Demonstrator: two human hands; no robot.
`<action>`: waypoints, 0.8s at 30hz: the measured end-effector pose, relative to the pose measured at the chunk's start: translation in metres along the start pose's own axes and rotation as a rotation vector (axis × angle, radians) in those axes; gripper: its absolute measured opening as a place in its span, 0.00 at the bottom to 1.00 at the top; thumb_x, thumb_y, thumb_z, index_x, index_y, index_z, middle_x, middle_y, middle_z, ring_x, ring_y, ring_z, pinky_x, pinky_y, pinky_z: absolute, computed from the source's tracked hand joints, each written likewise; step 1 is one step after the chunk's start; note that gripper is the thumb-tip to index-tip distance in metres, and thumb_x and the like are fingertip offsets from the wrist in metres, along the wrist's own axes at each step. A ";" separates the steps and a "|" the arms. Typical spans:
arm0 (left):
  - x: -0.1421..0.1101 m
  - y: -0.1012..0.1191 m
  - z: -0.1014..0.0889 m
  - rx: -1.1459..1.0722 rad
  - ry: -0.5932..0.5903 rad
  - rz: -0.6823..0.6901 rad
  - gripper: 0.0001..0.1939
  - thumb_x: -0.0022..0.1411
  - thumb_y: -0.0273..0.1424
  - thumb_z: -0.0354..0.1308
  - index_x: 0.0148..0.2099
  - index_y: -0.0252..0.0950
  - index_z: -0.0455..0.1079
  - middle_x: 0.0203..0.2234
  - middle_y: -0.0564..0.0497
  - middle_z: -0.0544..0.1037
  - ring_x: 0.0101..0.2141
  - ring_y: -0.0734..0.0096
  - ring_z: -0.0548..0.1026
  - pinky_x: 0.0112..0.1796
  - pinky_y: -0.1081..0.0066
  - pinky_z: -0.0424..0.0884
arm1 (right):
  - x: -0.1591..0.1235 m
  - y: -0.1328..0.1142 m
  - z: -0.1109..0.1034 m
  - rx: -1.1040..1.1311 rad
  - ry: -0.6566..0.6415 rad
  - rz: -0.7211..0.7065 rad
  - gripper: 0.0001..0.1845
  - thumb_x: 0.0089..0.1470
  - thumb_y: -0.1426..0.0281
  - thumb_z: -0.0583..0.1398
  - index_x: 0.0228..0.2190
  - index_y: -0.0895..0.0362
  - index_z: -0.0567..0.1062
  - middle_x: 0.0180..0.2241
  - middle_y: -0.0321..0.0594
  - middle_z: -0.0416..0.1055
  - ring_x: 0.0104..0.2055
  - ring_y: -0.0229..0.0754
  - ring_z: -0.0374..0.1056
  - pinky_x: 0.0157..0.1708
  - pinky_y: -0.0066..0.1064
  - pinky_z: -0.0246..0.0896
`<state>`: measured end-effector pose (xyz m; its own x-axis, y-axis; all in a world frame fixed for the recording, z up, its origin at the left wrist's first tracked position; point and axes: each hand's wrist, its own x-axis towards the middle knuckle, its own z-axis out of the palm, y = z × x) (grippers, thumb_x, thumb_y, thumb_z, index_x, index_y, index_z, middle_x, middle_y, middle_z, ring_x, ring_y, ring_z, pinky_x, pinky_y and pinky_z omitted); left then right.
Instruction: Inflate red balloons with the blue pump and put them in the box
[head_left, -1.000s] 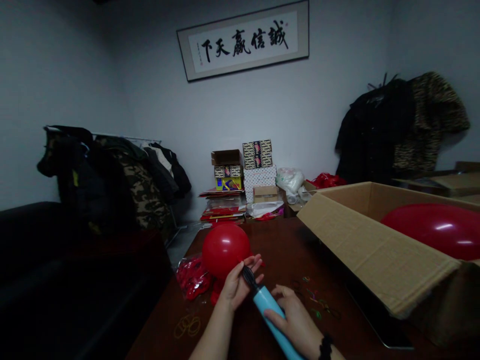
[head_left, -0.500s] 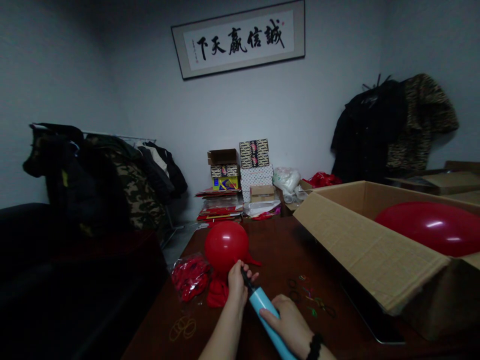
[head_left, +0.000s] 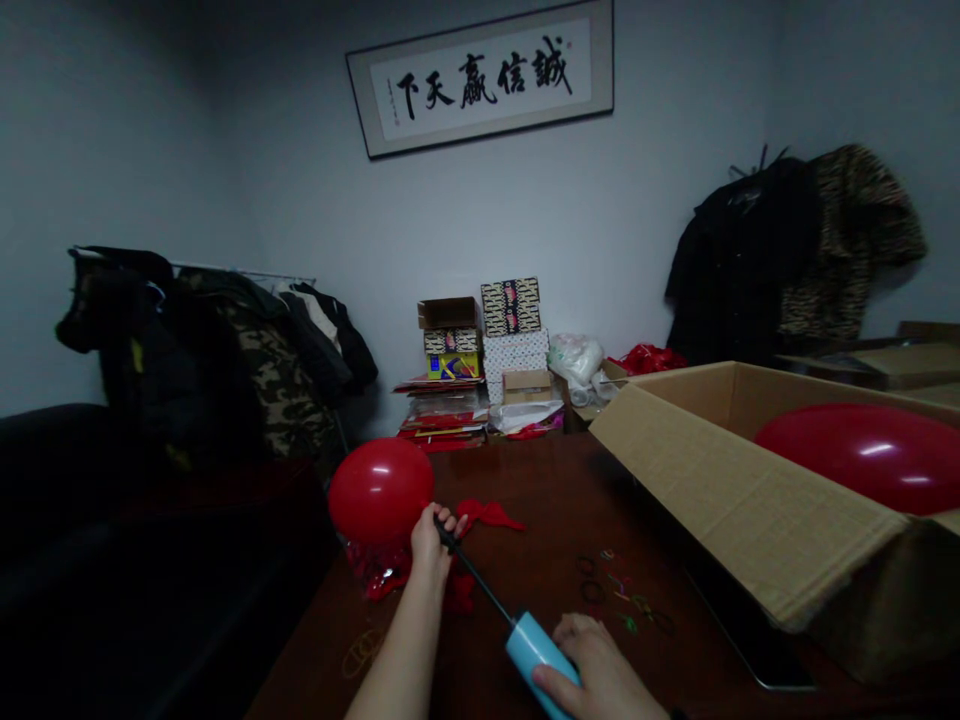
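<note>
My left hand (head_left: 433,535) is closed around the black end of a hand balloon pump and the neck of a round red balloon (head_left: 381,488); my fingers hide the joint between them. My right hand (head_left: 596,662) grips the light blue barrel of the balloon pump (head_left: 538,655) near the table's front. A long stretch of thin black rod shows between the two hands. Behind the balloon lies a clear bag of deflated red balloons (head_left: 379,570), partly covered. Loose flat red balloons (head_left: 491,514) rest on the table past my left hand.
On the brown table (head_left: 547,490), hair ties and rubber bands (head_left: 619,590) lie right of the pump; yellowish bands (head_left: 361,652) lie left. A cardboard box (head_left: 735,480) holding a big red balloon (head_left: 862,450) stands at right, with a dark flat device (head_left: 750,640) beside it.
My left hand has moved left with the balloon, which looks larger. My right hand and the blue barrel have drawn back, baring the black rod.
</note>
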<state>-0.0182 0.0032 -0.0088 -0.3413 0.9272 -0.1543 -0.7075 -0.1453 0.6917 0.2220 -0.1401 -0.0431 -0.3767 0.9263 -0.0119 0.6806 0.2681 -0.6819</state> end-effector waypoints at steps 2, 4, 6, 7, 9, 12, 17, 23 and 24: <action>-0.005 -0.004 0.002 -0.023 -0.017 -0.012 0.10 0.59 0.25 0.50 0.26 0.37 0.56 0.15 0.62 0.59 0.13 0.84 0.57 0.32 0.67 0.75 | 0.000 -0.002 -0.001 0.049 0.003 -0.034 0.27 0.54 0.51 0.52 0.35 0.61 0.74 0.43 0.49 0.68 0.48 0.48 0.62 0.50 0.37 0.51; -0.011 -0.010 0.005 -0.038 -0.050 -0.036 0.10 0.59 0.26 0.50 0.26 0.37 0.56 0.14 0.62 0.59 0.12 0.84 0.57 0.32 0.67 0.75 | 0.001 -0.004 -0.001 0.106 0.020 -0.048 0.26 0.54 0.50 0.51 0.30 0.60 0.75 0.44 0.48 0.68 0.48 0.47 0.63 0.48 0.33 0.53; -0.018 -0.018 0.009 -0.037 -0.096 -0.062 0.09 0.59 0.26 0.51 0.26 0.37 0.57 0.14 0.62 0.60 0.13 0.84 0.58 0.32 0.67 0.75 | 0.004 -0.008 -0.001 0.156 0.035 -0.040 0.26 0.54 0.50 0.51 0.26 0.59 0.75 0.42 0.46 0.68 0.46 0.45 0.64 0.47 0.31 0.54; -0.022 -0.024 0.010 -0.031 -0.112 -0.074 0.09 0.58 0.27 0.52 0.26 0.37 0.57 0.15 0.62 0.61 0.13 0.84 0.59 0.32 0.67 0.75 | 0.006 -0.010 -0.001 0.176 0.041 -0.028 0.26 0.55 0.50 0.51 0.26 0.59 0.74 0.41 0.45 0.69 0.44 0.44 0.65 0.46 0.31 0.54; -0.030 -0.036 0.013 0.008 -0.134 -0.106 0.08 0.57 0.28 0.53 0.27 0.37 0.58 0.16 0.59 0.66 0.15 0.80 0.65 0.32 0.65 0.74 | 0.011 -0.013 0.000 0.204 0.062 -0.002 0.27 0.55 0.50 0.50 0.26 0.59 0.74 0.40 0.45 0.69 0.43 0.43 0.65 0.45 0.30 0.55; -0.043 -0.056 0.016 0.090 -0.138 -0.158 0.08 0.55 0.31 0.56 0.28 0.36 0.60 0.19 0.53 0.71 0.19 0.73 0.72 0.28 0.67 0.73 | 0.021 -0.016 0.002 0.232 0.133 0.030 0.28 0.55 0.49 0.49 0.26 0.59 0.74 0.40 0.46 0.69 0.43 0.44 0.65 0.45 0.31 0.54; -0.053 -0.071 0.016 0.136 -0.232 -0.126 0.10 0.52 0.33 0.59 0.26 0.35 0.61 0.16 0.55 0.70 0.16 0.74 0.70 0.33 0.62 0.74 | 0.029 -0.013 0.010 0.254 0.180 0.051 0.29 0.55 0.49 0.48 0.25 0.59 0.74 0.41 0.47 0.69 0.44 0.44 0.65 0.47 0.31 0.53; -0.053 -0.066 0.014 0.143 -0.304 -0.110 0.10 0.51 0.34 0.59 0.25 0.35 0.62 0.15 0.56 0.70 0.13 0.78 0.65 0.40 0.56 0.72 | 0.027 -0.011 0.012 0.256 0.209 0.036 0.28 0.55 0.49 0.49 0.25 0.59 0.74 0.40 0.46 0.69 0.44 0.44 0.65 0.47 0.31 0.54; -0.053 -0.066 0.014 0.154 -0.314 -0.113 0.09 0.51 0.33 0.60 0.26 0.35 0.63 0.16 0.56 0.71 0.14 0.77 0.66 0.39 0.56 0.72 | 0.027 -0.010 0.011 0.252 0.215 0.035 0.28 0.55 0.49 0.49 0.25 0.58 0.75 0.40 0.46 0.69 0.44 0.44 0.65 0.47 0.31 0.54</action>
<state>0.0550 -0.0314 -0.0361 -0.0429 0.9987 -0.0289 -0.6200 -0.0039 0.7846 0.1977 -0.1211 -0.0445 -0.1963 0.9757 0.0974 0.5038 0.1856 -0.8437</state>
